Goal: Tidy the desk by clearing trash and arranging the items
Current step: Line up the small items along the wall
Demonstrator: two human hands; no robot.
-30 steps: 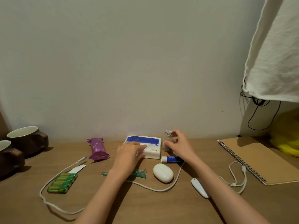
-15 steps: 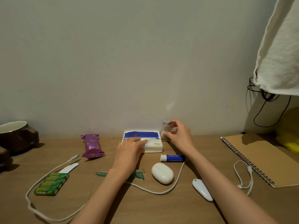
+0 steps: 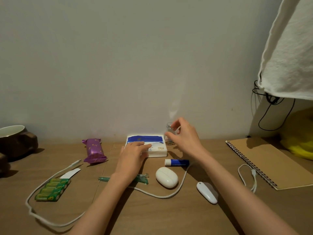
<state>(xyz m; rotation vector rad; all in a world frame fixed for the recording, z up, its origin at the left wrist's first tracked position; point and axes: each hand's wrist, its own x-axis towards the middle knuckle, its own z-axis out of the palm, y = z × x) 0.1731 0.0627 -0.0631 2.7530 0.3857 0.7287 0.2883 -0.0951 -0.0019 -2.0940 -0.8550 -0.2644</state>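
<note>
Here the left hand lies with straight fingers pressed flat on the tissue pack, probably to steady it against the wall. Just right of it, the right hand pinches the small glass bottle, which stands upright beside the pack's far corner. I judge both are being lined up there. A blue lip balm lies just below this pinch.
</note>
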